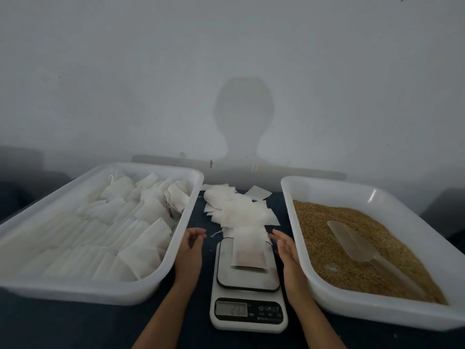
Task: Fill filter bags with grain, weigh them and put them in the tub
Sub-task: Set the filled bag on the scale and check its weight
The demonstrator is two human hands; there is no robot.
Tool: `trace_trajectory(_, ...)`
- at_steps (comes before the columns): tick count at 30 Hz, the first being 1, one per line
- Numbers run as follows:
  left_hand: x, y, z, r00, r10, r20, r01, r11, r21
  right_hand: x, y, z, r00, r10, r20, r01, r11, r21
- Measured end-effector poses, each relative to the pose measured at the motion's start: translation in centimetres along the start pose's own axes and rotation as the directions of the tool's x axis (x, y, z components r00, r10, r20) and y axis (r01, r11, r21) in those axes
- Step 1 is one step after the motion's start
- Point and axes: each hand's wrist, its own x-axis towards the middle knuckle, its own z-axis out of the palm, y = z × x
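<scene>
A filled filter bag (249,250) lies on the kitchen scale (248,278), long axis running 12 to 6 — both hands empty, fingers relaxed. The left hand (192,244) flanks at 9 o'clock, the right hand (285,244) at 3, nearer; the tub of filled bags (176,248) sits at 9.

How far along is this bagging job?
Done: many filled bags lie in rows in the left tub. In hand: one bag sits on the scale, both hands beside it. Left: a pile of empty bags and plenty of grain.
</scene>
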Motion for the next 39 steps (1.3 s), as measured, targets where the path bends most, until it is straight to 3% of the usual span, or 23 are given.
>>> trace_trajectory(13, -0.2, 0.3, 0.0, 0.998, 0.054, 0.04, -0.056, 0.996, 0.069, -0.1, -0.7, 0.1, 0.996, -0.056, 0.066, 0.061, 0.996, -0.068)
trace_trajectory(16, -0.5, 0.9, 0.4, 0.981, 0.119, 0.152, -0.149, 0.968, 0.204, 0.0, -0.7, 0.1, 0.99, -0.077, 0.117, 0.09, 0.99, -0.109)
trace_trajectory(19, -0.4, 1.7, 1.5, 0.95, 0.182, 0.253, -0.277, 0.867, 0.414, 0.3, -0.6, 0.0, 0.986, -0.07, 0.149, 0.093, 0.984, -0.152)
trace_trajectory(23, 0.4, 3.5, 3.5, 0.897, -0.111, 0.427, -0.174, 0.8, 0.574, 0.9, -0.3, -0.4, 0.979, 0.016, 0.201, 0.019, 0.985, -0.171)
trace_trajectory(25, 0.7, 4.4, 4.3, 0.861, -0.19, 0.471, -0.199, 0.728, 0.657, 1.1, -0.4, -0.8, 0.965, 0.059, 0.257, 0.001, 0.974, -0.225)
trace_trajectory(28, 0.4, 5.1, 4.9, 0.843, -0.193, 0.502, -0.207, 0.746, 0.633, 1.1, -0.9, -1.2, 0.965, 0.021, 0.262, 0.067, 0.945, -0.321)
trace_trajectory(33, -0.8, 6.5, 4.5, 0.882, -0.065, 0.468, -0.262, 0.758, 0.598, 0.7, -2.5, -0.6, 0.958, -0.03, 0.286, 0.138, 0.921, -0.365)
trace_trajectory(35, -0.7, 6.9, 3.9, 0.877, -0.007, 0.48, -0.338, 0.701, 0.628, 0.6, -3.5, 0.6, 0.943, -0.051, 0.33, 0.193, 0.89, -0.413)
trace_trajectory(39, 0.8, 8.6, 2.9, 0.889, 0.026, 0.457, -0.397, 0.543, 0.74, 0.1, -6.1, 3.6, 0.903, -0.238, 0.358, 0.399, 0.772, -0.494)
